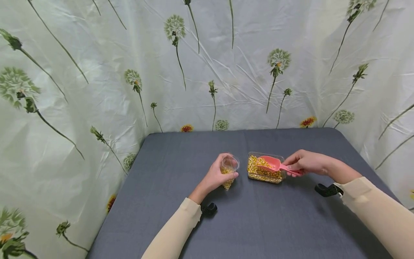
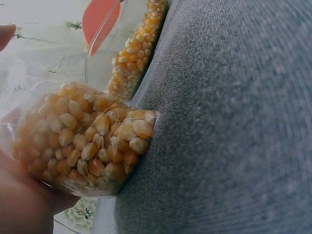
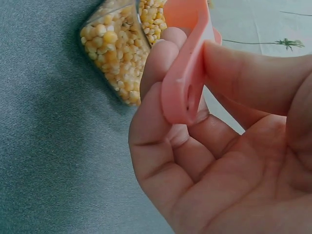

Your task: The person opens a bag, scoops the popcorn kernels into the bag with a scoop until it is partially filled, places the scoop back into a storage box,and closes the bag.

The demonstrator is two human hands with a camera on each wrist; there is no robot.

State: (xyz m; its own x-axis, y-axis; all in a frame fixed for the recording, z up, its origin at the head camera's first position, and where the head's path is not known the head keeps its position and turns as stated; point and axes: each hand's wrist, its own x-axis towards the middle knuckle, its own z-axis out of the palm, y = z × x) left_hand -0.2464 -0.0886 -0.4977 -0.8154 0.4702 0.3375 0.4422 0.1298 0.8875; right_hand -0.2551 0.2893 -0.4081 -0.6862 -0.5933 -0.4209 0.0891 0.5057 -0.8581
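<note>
My left hand point(image 1: 216, 174) grips a clear plastic bag point(image 2: 92, 141) partly filled with dried corn kernels. The bag's mouth is round and spread open at the top, and its bottom is at the dark cloth. With thumb and fingers, my right hand point(image 1: 305, 162) pinches the handle of a pink scoop point(image 1: 273, 163). That scoop's bowl lies over the corn kernels point(image 1: 253, 166) in a clear rectangular container point(image 1: 258, 153), its front edge among them. Most of the bowl's inside shows bare pink. The container stands just right of the bag, between both hands.
A dark grey cloth point(image 1: 239, 223) covers the table. Behind it and along the sides hangs a pale curtain point(image 1: 200, 72) printed with flowers. Black straps point(image 1: 209, 209) show at the wrists, below beige sleeves point(image 1: 181, 223).
</note>
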